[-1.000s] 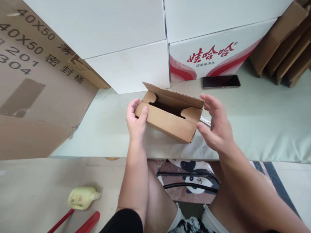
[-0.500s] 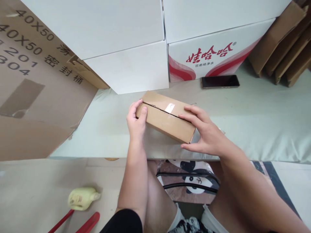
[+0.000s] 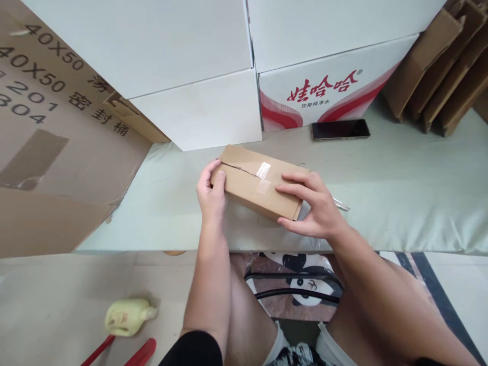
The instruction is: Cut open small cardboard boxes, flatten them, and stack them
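A small brown cardboard box [image 3: 251, 195] lies at a slant on the pale green cloth. Its two top flaps meet along a dark seam, with a white piece of tape [image 3: 263, 170] across the middle. My left hand [image 3: 212, 190] grips the box's left end, thumb on top and fingers around the far side. On the right end rests my right hand [image 3: 310, 203], its fingers spread over the top and the thumb at the near lower corner. A thin, shiny object [image 3: 340, 204] shows partly beside my right wrist; I cannot make out its kind.
White cartons [image 3: 194, 112] stand behind the box, one with red print. A black phone [image 3: 340, 129] lies before them. Folded cardboard [image 3: 427, 76] leans at right, and a large carton [image 3: 72, 168] stands at left. On the floor is a yellow bottle [image 3: 127, 317].
The right-hand part of the box's top seam has closed up under my right hand. That hand has shifted slightly left, and the shiny object beside it now shows more.
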The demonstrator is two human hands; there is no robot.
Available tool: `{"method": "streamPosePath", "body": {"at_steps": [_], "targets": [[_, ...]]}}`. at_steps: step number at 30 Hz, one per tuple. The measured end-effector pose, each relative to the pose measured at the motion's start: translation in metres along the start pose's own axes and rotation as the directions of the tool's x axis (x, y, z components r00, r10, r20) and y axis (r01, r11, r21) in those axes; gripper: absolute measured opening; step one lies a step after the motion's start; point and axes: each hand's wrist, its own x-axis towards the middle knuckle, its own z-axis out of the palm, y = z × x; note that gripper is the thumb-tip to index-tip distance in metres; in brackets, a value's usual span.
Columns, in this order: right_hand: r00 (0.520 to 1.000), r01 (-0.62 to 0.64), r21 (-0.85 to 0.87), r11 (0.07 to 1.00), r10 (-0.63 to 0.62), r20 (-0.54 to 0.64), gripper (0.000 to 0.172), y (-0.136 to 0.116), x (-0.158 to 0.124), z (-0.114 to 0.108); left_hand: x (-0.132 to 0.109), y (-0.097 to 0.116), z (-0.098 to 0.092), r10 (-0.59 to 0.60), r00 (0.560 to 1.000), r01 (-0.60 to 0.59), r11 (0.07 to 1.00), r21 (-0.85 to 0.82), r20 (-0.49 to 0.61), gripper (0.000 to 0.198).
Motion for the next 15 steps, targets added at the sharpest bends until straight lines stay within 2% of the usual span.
{"method": "streamPosePath", "body": {"at_steps": [4,6,7,8,9,10,12,13,14,15], "targets": [[1.0,-0.004,0.0,1.0,0.004,-0.004,0.05,-0.004,0.001,0.0,0.001,-0.004,-0.001,-0.031,0.999,0.032,0.997,-0.069,0.009,0.036],[0.997,-0.071,0.033,0.997,0.073,-0.037,0.05,-0.003,0.0,-0.001,0.002,-0.006,-0.001,-0.03,0.999,0.032,0.992,-0.121,0.022,0.045],[0.987,-0.14,0.076,0.987,0.145,-0.066,0.05,-0.001,0.0,-0.002,0.002,-0.007,-0.002,-0.035,0.999,0.04,0.987,-0.158,0.031,0.051],[0.964,-0.232,0.141,0.962,0.247,-0.097,0.05,0.002,-0.001,-0.004,0.002,-0.008,-0.003,-0.042,0.998,0.051,0.979,-0.199,0.045,0.055],[0.92,-0.341,0.232,0.911,0.375,-0.118,0.051,0.007,-0.002,-0.006,0.003,-0.008,-0.004,-0.05,0.997,0.064,0.968,-0.243,0.065,0.057],[0.855,-0.446,0.339,0.828,0.507,-0.112,0.052,0.012,-0.003,-0.008,0.003,-0.008,-0.006,-0.056,0.994,0.08,0.956,-0.283,0.093,0.058],[0.721,-0.587,0.513,0.626,0.693,-0.02,0.057,0.022,-0.004,-0.014,0.004,-0.006,-0.011,-0.051,0.987,0.101,0.936,-0.338,0.152,0.056],[0.684,-0.623,0.55,0.556,0.728,0.038,0.06,0.026,-0.004,-0.017,0.004,-0.005,-0.013,-0.046,0.983,0.107,0.931,-0.349,0.178,0.056],[0.676,-0.643,0.553,0.53,0.732,0.084,0.063,0.03,-0.004,-0.019,0.005,-0.004,-0.015,-0.044,0.979,0.115,0.929,-0.352,0.201,0.058],[0.697,-0.646,0.524,0.555,0.709,0.107,0.065,0.032,-0.004,-0.022,0.004,-0.003,-0.016,-0.048,0.973,0.126,0.929,-0.349,0.225,0.06]]}}
